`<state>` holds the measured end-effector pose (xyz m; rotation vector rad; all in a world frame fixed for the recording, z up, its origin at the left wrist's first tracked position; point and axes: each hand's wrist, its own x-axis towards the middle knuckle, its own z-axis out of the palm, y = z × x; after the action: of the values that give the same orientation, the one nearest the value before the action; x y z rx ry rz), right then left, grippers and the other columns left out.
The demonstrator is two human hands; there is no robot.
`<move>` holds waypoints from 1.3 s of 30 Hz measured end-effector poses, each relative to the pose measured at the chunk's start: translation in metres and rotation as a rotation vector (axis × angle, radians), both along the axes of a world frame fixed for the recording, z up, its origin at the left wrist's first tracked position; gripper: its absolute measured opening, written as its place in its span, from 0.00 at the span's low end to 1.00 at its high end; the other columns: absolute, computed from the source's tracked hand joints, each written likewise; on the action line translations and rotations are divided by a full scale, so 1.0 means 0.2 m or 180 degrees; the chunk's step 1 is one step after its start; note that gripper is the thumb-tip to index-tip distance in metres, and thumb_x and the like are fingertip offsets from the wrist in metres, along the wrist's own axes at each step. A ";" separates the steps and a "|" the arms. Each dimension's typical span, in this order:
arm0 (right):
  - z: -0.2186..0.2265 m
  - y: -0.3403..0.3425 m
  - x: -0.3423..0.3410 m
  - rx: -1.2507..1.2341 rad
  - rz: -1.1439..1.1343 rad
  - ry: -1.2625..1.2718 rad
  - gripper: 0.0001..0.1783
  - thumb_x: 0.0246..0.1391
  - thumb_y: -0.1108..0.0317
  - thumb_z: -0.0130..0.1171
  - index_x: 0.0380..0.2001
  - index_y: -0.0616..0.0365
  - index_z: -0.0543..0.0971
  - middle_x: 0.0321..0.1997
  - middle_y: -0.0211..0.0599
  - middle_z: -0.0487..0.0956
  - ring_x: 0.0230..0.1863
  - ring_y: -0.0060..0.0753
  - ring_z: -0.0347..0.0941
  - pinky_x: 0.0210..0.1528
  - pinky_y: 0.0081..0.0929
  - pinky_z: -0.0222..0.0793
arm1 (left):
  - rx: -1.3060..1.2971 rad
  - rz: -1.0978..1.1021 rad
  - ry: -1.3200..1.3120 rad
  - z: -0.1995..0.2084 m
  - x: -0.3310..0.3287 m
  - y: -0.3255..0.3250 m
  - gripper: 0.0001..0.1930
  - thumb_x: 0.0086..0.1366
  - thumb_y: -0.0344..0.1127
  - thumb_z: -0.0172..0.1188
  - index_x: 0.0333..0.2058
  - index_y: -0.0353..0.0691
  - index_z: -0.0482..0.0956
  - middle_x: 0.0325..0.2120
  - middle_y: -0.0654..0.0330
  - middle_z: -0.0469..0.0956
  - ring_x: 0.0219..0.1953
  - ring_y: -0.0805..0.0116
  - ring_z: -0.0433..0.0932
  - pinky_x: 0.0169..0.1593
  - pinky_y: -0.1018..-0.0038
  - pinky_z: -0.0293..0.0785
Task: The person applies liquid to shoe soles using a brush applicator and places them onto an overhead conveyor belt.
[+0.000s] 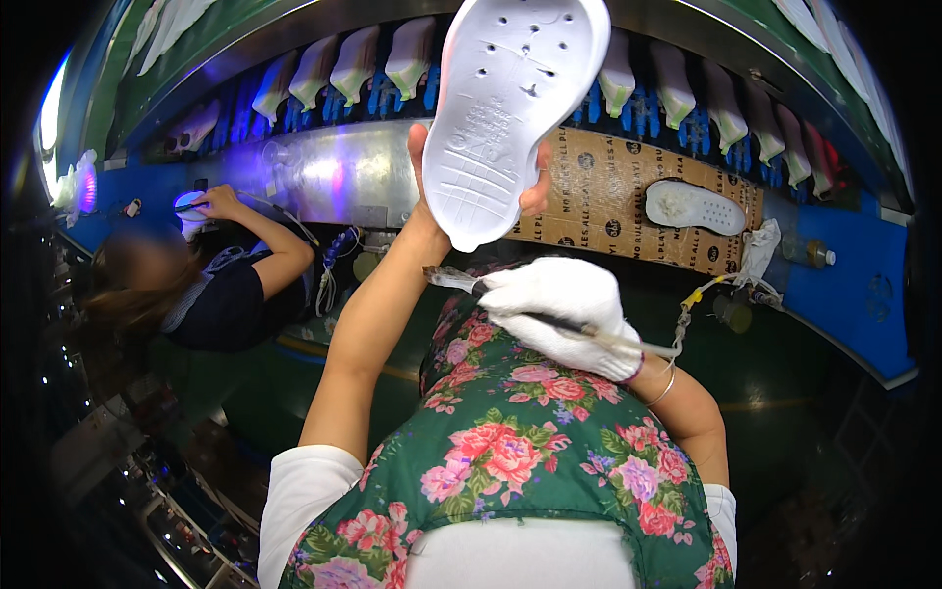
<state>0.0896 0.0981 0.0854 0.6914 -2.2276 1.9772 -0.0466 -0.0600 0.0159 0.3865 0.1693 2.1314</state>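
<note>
A white shoe sole (481,162), ribbed at the heel and dotted with small holes toward the toe, is held up in front of me. My bare left hand (422,177) grips it around the heel half, thumb on one edge and fingertips on the other. Below it, my right hand (554,299), in a white knit glove, is closed around a thin-handled brush (453,280). The dark bristles point left, just under the sole's heel and apart from it. A thin clear tube runs from the handle end past my right wrist.
Another white sole (721,210) lies on printed brown cardboard (589,187) at the right. Pale shoe uppers (353,64) hang in a row on blue holders along the back. A plastic bottle (814,255) lies far right. A co-worker (226,285) works at the left.
</note>
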 end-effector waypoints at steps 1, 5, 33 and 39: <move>0.02 0.02 0.00 -0.0234 0.0058 -0.0351 0.12 0.45 0.77 0.70 0.36 0.57 0.86 0.40 0.42 0.86 0.34 0.36 0.83 0.39 0.29 0.77 | -0.0060 -0.0129 0.0218 0.02 -0.01 0.00 0.58 0.44 0.80 0.64 0.63 0.40 0.62 0.48 0.51 0.68 0.34 0.56 0.71 0.38 0.64 0.66; 0.01 0.07 -0.04 0.0186 -0.0563 0.0256 0.16 0.46 0.76 0.69 0.41 0.56 0.84 0.39 0.40 0.85 0.36 0.41 0.82 0.38 0.31 0.78 | -0.0546 -0.0213 0.0114 0.03 0.02 0.00 0.59 0.45 0.82 0.60 0.58 0.30 0.67 0.43 0.44 0.73 0.31 0.57 0.74 0.28 0.68 0.68; 0.03 0.33 -0.11 0.0583 -0.1428 0.0356 0.11 0.47 0.77 0.69 0.37 0.60 0.85 0.38 0.43 0.85 0.38 0.39 0.83 0.42 0.29 0.78 | -0.1580 0.0465 -0.0774 0.08 0.17 0.08 0.43 0.69 0.68 0.38 0.68 0.36 0.58 0.55 0.40 0.74 0.48 0.44 0.81 0.47 0.54 0.83; 0.01 0.43 -0.15 0.1301 -0.2209 0.1054 0.16 0.50 0.79 0.65 0.44 0.58 0.85 0.43 0.41 0.86 0.41 0.38 0.83 0.45 0.30 0.78 | -0.1172 -0.0069 -0.0734 -0.02 0.29 0.10 0.37 0.71 0.59 0.39 0.68 0.35 0.58 0.55 0.41 0.74 0.50 0.41 0.80 0.52 0.51 0.80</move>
<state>0.0600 0.1848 0.0867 0.1888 -2.2446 1.0251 0.0104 -0.0409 0.0113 -0.0724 0.4132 2.0504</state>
